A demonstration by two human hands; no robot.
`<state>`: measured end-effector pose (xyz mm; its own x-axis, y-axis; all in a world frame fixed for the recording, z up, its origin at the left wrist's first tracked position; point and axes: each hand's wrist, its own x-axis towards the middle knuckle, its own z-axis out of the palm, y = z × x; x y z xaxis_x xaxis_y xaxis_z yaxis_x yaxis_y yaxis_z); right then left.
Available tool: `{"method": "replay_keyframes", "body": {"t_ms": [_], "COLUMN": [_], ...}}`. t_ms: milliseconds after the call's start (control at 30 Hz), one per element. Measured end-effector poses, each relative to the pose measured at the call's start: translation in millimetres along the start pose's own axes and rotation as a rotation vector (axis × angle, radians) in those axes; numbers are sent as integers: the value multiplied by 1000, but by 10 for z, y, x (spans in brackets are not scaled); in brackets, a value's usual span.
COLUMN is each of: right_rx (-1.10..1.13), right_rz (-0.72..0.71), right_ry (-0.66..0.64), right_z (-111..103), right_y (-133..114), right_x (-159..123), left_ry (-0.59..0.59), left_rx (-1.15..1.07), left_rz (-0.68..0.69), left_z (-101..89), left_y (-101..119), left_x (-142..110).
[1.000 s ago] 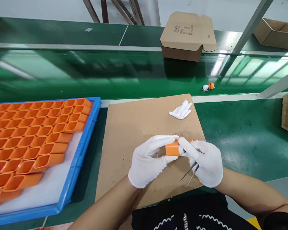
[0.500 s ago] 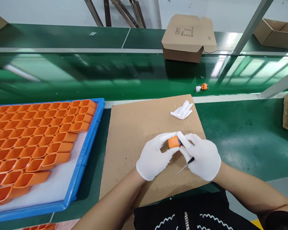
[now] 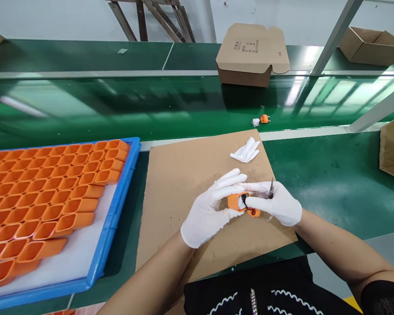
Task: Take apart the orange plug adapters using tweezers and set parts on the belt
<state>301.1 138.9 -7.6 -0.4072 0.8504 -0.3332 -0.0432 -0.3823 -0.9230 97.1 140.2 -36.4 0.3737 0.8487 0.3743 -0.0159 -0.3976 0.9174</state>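
Observation:
My left hand (image 3: pixel 205 210), in a white glove, grips an orange plastic casing (image 3: pixel 233 202) between thumb and fingers over the cardboard sheet. Dark and white parts show in the casing's open right side. Gloved in white too, my right hand (image 3: pixel 279 204) presses its fingers at that opening. Just below them a small orange piece (image 3: pixel 254 212) with a dark inside hangs at the casing; how it is joined is hidden. A slim pointed tool (image 3: pixel 271 189) with a dark body is tucked in my right hand, its tip upward.
A blue tray (image 3: pixel 118 210) of orange sleeves (image 3: pixel 68 192) stands at left. On the cardboard sheet (image 3: pixel 177 175) lies a white glove (image 3: pixel 246 151). Behind are an orange plug (image 3: pixel 265 118), a small white part (image 3: pixel 255 122) and a cardboard box (image 3: pixel 252 52). A metal post (image 3: pixel 335 39) rises at right.
My right hand has turned, swinging the pointed tool from tip down-left to tip up. The casing's opening and the small orange piece now show. My left fingers have stretched out more.

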Motion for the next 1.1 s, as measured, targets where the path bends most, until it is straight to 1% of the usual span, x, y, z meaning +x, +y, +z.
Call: {"method": "replay_keyframes", "body": {"t_ms": [100,167,267,367,533,633,767,933,1033,1100], "right_rx": [100,102,80,86,172,199,216,227,141,9], "right_rz": [6,0,44,107,169,188,166,131,110,56], "right_ry": [-106,-130,-87,-31,8,38,91,73,87,118], "right_z": [13,22,39,60,104,114,94,90,125,144], "right_y": [10,6,-15,-52,-89,-65,-2,47,46,39], "right_x": [-6,-17,-34,-48,-56,-49,-32,-26,-39,-52], "left_ry": [-15,-9,2,1,21,23,32,45,126,172], "left_rx": [-17,-15,5,28,27,59,83,101,206,303], "left_rz": [28,46,47,3,6,-24,-10,-23,-5,24], "left_z": [-5,-7,-4,3,26,55,103,127,123,116], "left_y": [-10,-3,16,42,91,90,44,10,4,-8], "left_x": [-4,-1,3,4,3,-11,-38,-59,-68,-79]}}
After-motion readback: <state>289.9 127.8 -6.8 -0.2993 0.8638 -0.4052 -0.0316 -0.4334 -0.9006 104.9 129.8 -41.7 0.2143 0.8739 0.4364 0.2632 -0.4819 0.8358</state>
